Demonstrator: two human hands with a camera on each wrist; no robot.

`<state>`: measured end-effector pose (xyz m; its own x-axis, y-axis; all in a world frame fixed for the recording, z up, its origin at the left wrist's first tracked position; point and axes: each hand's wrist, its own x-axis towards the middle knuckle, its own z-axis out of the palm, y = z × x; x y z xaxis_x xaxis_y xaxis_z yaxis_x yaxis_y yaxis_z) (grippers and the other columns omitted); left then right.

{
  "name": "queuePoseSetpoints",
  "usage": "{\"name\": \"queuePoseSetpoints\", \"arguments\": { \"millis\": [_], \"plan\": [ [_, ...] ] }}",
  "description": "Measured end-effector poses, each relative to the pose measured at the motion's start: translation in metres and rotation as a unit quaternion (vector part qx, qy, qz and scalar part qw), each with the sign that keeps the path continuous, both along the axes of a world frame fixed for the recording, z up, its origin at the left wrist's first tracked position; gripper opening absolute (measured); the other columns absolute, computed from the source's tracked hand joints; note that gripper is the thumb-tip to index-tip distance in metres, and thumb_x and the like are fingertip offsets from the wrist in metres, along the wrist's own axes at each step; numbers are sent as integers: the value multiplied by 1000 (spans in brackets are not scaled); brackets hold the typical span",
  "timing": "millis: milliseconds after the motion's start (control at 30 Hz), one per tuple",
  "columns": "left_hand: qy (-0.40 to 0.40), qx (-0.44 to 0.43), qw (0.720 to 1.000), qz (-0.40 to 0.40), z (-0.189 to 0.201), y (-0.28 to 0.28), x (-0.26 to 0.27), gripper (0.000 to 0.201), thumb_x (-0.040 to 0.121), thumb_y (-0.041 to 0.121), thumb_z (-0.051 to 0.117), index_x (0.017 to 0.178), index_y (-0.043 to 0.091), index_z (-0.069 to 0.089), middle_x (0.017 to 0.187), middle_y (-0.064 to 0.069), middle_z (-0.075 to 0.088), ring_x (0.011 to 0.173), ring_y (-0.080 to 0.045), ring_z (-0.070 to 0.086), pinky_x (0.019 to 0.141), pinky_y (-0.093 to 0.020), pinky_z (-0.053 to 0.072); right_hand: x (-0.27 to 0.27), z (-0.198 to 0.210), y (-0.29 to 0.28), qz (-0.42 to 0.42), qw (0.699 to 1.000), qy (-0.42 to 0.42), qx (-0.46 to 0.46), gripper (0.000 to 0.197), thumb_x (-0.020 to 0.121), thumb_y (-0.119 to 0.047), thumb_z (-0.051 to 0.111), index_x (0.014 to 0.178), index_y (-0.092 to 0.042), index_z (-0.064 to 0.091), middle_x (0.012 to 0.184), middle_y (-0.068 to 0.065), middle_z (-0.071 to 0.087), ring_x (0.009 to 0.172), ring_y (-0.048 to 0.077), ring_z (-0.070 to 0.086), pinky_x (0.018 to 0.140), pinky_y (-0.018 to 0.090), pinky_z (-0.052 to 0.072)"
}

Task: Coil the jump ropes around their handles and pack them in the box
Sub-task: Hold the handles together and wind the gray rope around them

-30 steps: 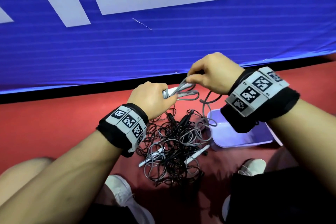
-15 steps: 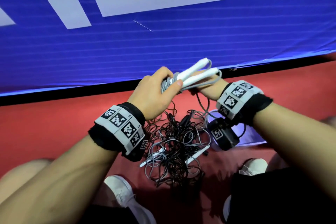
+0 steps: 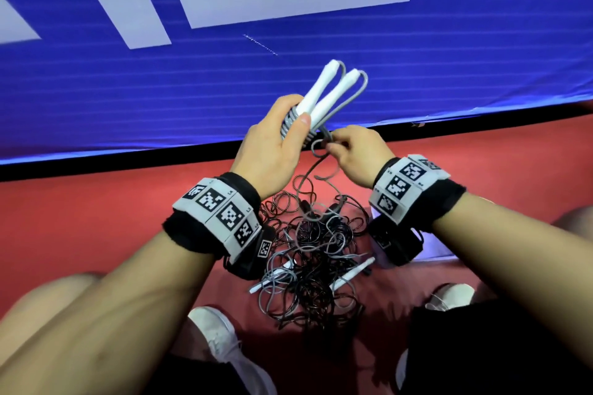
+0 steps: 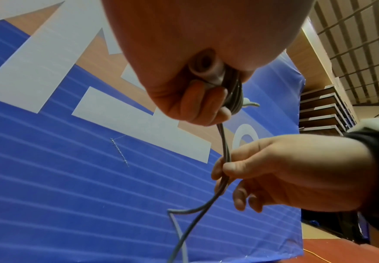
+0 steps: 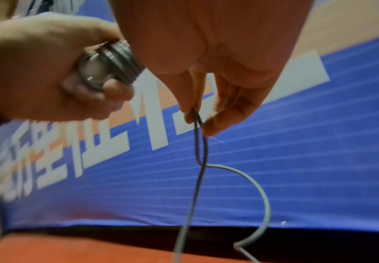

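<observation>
The left hand (image 3: 272, 144) grips the white handles (image 3: 324, 93); the right hand (image 3: 356, 154), just beside it, pinches the grey rope (image 3: 317, 151) and should wind each turn taut.

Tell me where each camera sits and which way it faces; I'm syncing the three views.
Head: looks down past both forearms at the left hand gripping the white handles and the rope pile.
Left wrist: under the left hand, facing the banner.
Right wrist: under the right hand pinching the grey cord.
All share that cord.

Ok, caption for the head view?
Left hand grips white handles; right hand pinches grey rope above tangled pile.
</observation>
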<state>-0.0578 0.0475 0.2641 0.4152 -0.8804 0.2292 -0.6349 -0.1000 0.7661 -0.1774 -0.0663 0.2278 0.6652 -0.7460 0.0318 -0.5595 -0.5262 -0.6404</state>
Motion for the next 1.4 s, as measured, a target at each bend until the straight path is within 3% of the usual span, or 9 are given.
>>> {"name": "queuePoseSetpoints", "arguments": {
  "millis": [167,267,333,467,567,633,833,1200,1400],
  "plan": [
    [1,-14,999,41,4,-2,6,18,92,47,41,93,29,45,73,1,61,67,-25,62,65,-43,49,9,1,3,5,959,-149,240,28,94,-3,47,75,-21,59,76,6,63,74,16,55,75,31,43],
    [-8,-21,996,84,6,-4,13,20,94,46,49,87,29,43,67,6,57,63,-13,56,59,-33,40,10,7,15,24,918,-209,337,29,98,-1,36,82,-14,55,59,2,49,48,9,50,55,25,46],
    [-17,-1,995,99,5,-4,17,25,91,49,56,86,27,45,66,7,55,60,-8,51,55,-27,37,7,10,19,19,949,-175,262,28,98,-10,38,78,-19,55,54,-5,43,39,4,39,50,24,36],
    [-41,36,994,94,0,-3,24,23,89,45,58,92,24,49,69,7,56,61,-11,51,50,-19,36,-1,21,26,66,995,-58,54,21,96,-23,46,80,-20,59,67,-4,54,64,14,50,64,29,39],
    [-75,59,992,78,-6,-3,25,21,93,41,55,107,26,51,73,6,56,66,-18,52,56,-28,35,-4,27,30,90,995,-31,17,25,96,-27,47,82,-11,60,66,-1,54,63,18,51,63,32,42],
    [-92,69,991,71,-10,-3,25,27,95,40,53,117,25,51,75,3,57,68,-23,52,57,-31,33,-5,28,31,99,995,-2,-15,27,95,-27,48,70,-17,51,60,-6,47,58,13,44,56,29,32],
    [-107,90,987,86,-19,-5,29,26,95,44,51,110,23,51,67,4,54,60,-17,50,50,-29,33,-4,32,36,118,991,35,-47,28,96,-26,46,73,-12,50,58,-3,45,54,10,41,50,23,27],
    [-107,134,980,99,-19,-5,37,24,97,41,49,111,21,47,74,1,55,67,-24,51,60,-31,33,-19,39,12,121,983,80,-116,21,95,-32,48,85,-17,59,63,-5,47,70,23,49,66,31,40],
    [-162,154,972,78,-14,-3,23,24,96,44,47,106,22,50,70,3,55,68,-24,54,61,-33,39,-21,49,7,159,970,-11,-182,29,93,-31,43,87,-11,63,77,-2,51,81,27,53,74,41,45]
  ]
}}
